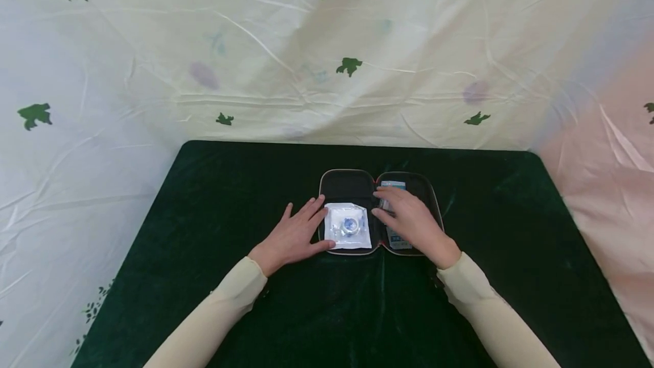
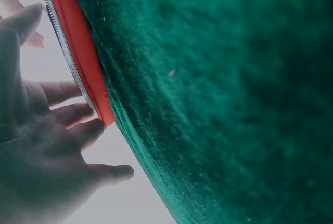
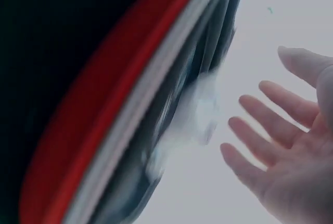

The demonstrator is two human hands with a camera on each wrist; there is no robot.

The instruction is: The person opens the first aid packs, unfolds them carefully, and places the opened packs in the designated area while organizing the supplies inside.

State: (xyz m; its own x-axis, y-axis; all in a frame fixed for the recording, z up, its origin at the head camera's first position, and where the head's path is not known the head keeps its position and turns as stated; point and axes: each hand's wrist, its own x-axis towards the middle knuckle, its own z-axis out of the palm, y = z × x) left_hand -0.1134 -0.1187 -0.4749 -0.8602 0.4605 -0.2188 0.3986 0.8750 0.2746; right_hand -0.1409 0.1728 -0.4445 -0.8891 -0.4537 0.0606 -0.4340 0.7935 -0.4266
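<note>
A zippered case [image 1: 347, 185], black inside and red outside, lies unfolded on the table. In its left half sits a square white packet [image 1: 360, 240] with a round blue-and-white piece at its middle. My left hand [image 1: 293, 237] has its fingers spread at the case's left edge, fingertips right at the packet's side. Over the right half hovers my right hand [image 1: 416, 221], fingers loosely extended with nothing between them. Beneath it, a blue-and-white flat packet [image 1: 399, 241] shows partly, the rest hidden by the hand. The right wrist view shows the case's red side [image 3: 119, 78] apart from the fingers.
Dark green velvety cloth [image 1: 230, 186] covers the table under the case. A pale patterned curtain [image 1: 286, 72] hangs behind the table and along both sides.
</note>
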